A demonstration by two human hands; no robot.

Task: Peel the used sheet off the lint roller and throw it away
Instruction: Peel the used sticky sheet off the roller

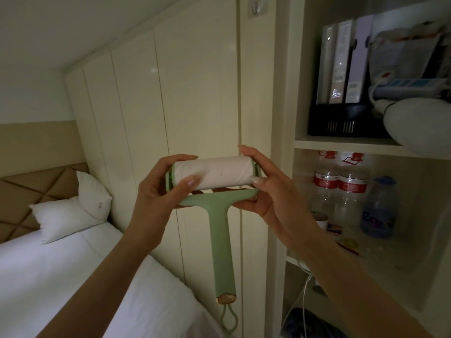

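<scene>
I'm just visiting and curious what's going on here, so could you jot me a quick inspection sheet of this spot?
Surface: no worktable; a bed with white sheet and pillows lies at lower left.
Job's things: green lint roller held in the air, roll on top, handle hanging down; its white sheet is still wrapped on, with a small dark speck.
Clutter: shelves hold binders, water bottles, a power strip.
Grippers: left hand and right hand grip the roller's two ends.
Cables: white cable hangs below the shelves.
Surroundings: cream wardrobe doors, a wall hook; no bin seen.
</scene>
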